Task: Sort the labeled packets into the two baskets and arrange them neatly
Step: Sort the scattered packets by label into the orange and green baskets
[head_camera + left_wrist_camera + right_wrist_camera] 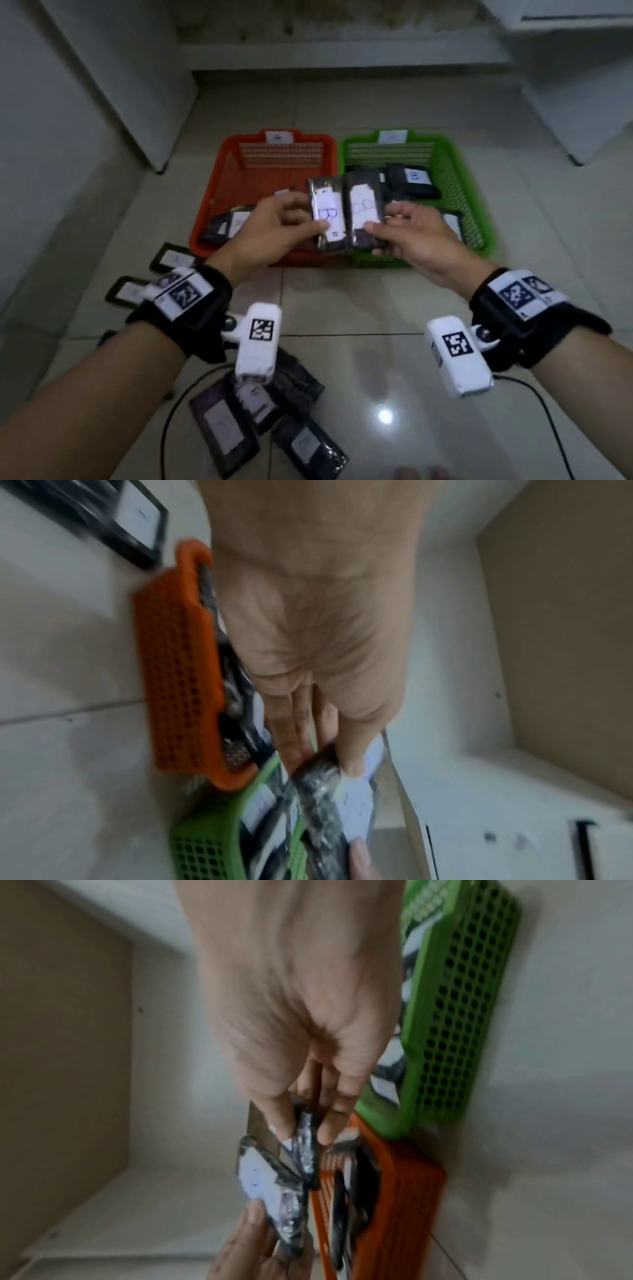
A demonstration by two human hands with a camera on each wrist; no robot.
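My left hand [308,222] pinches a dark packet [327,216] whose white label reads B. Beside it, my right hand [385,224] pinches a second dark packet [364,212], also labelled B. Both packets hang edge to edge over the seam between the orange basket [239,137] and the green basket [445,140]. The left wrist view shows the left hand [325,750] on its packet [322,799]. In the right wrist view the right hand [308,1118] grips its packet [306,1150] by the edge. A few packets [233,222] lie in the orange basket, several [411,181] in the green.
Loose packets lie on the tiled floor: two at the left [171,258], [126,293] and a pile [267,411] under my left wrist. A black cable [168,428] curves across the near floor. White cabinets stand at left and right, a wall step behind the baskets.
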